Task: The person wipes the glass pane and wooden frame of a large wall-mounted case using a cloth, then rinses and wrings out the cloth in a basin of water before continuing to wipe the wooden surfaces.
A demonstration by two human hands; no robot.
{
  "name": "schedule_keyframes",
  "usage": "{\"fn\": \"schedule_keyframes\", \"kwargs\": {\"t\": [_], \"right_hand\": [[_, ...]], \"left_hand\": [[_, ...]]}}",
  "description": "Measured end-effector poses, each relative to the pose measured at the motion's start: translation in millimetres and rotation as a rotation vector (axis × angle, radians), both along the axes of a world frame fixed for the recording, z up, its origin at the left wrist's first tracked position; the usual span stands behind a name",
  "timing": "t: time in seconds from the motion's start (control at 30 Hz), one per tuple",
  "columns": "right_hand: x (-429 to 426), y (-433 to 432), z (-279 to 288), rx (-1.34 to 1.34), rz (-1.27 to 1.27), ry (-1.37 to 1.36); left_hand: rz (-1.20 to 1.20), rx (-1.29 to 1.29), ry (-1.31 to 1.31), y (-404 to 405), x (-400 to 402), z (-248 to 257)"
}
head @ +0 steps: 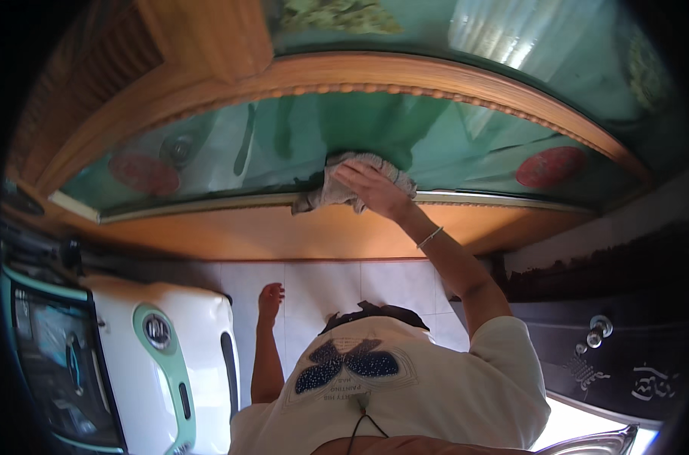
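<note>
My right hand (370, 185) presses a crumpled greyish cloth (398, 170) against the lower middle of a green glass panel (299, 131). The panel is set in a carved wooden frame (378, 68) with a beaded inner edge. Part of the cloth hangs over the pale strip along the panel's lower edge. A thin bracelet is on my right wrist. Low at my left side, my left hand (272, 294) hangs away from the panel with nothing in it, its fingers loosely bent. Red oval decorations mark the glass at the left (144, 173) and right (551, 166).
A white and mint-green vehicle (202, 341) with a dark windscreen stands at the left. At the right is a dark door (555, 335) with a metal knob (598, 333). Pale floor tiles (327, 284) lie below the wooden base. More green glass (424, 28) is beyond the frame.
</note>
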State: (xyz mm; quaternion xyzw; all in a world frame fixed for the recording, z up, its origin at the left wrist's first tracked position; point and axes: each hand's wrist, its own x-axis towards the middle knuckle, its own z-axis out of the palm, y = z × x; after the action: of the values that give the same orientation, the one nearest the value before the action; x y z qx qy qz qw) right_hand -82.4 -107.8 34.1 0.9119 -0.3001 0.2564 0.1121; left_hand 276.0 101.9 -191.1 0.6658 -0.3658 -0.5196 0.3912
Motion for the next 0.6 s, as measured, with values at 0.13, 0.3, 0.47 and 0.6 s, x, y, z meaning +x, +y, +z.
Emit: {"fn": "schedule_keyframes", "kwargs": {"t": [0.13, 0.3, 0.47, 0.6], "right_hand": [[-26, 50, 47, -0.107, -0.257, -0.028], [-29, 68, 175, -0.331, -0.299, -0.349], [-57, 3, 170, -0.476, -0.14, -0.185], [-142, 32, 164, -0.264, -0.329, -0.407]], "left_hand": [[-0.126, -0.735, -0.411, -79, -32, 122], [-0.024, -1.371, -0.984, -136, -143, 340], [0.095, -1.711, -1.129, -192, -230, 419], [0.168, -1.636, -1.325, -212, -224, 413]]}}
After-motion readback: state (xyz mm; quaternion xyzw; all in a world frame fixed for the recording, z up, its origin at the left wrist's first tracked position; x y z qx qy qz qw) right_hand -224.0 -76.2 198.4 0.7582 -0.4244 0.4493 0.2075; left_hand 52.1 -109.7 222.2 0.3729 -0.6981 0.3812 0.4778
